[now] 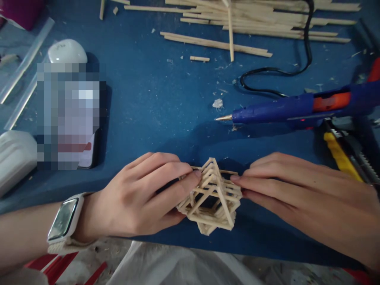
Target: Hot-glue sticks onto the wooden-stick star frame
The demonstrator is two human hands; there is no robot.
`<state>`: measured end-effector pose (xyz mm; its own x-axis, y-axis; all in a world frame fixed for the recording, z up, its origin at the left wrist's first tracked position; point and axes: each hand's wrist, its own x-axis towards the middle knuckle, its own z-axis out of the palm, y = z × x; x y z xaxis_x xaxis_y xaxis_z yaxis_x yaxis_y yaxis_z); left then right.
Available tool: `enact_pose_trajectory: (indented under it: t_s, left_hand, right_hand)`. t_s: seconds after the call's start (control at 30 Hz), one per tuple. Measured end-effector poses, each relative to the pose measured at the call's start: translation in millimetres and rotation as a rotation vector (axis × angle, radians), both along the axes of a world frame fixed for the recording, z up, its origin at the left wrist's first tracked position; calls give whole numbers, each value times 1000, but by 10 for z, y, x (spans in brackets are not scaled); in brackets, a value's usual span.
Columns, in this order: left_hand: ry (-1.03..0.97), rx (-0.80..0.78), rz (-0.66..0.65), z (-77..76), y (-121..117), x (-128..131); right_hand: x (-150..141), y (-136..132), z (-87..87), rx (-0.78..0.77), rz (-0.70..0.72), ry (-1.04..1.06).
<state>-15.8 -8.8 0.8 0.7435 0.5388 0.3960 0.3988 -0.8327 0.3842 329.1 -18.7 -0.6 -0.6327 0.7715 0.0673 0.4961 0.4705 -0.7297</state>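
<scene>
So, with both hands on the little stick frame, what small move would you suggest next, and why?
Probably keep pressing for a moment: the left hand and right hand pinch the stick frame from either side, one thin stick lies along its top edge, and the glue gun lies set down behind.

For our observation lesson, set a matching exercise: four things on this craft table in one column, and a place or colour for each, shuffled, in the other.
Things:
1. glue gun
2. stick frame
3. loose sticks
4. watch

Descriptions:
A. on the left wrist
B. blue and orange, lying at the right
C. piled along the far edge
D. between the left hand and right hand

Pairs: 1-B, 2-D, 3-C, 4-A
</scene>
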Motion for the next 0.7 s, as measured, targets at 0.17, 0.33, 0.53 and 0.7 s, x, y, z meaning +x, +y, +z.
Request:
enact_pose_trajectory:
  t_s: [0.17,0.33,0.53,0.7]
  left_hand:
    - [-11,-27,0,-8,-25,0]
    - [-4,-30,9,-22,-76,-12]
    - [11,-56,18,71,-109,-4]
    - [24,-35,5,135,-115,6]
  right_hand:
    - [-20,31,31,-3,1,34]
    - [5,23,44,91,25,-17]
    - [39,-37,47,-1,-15,-36]
    - [64,-77,36,-66,-18,-27]
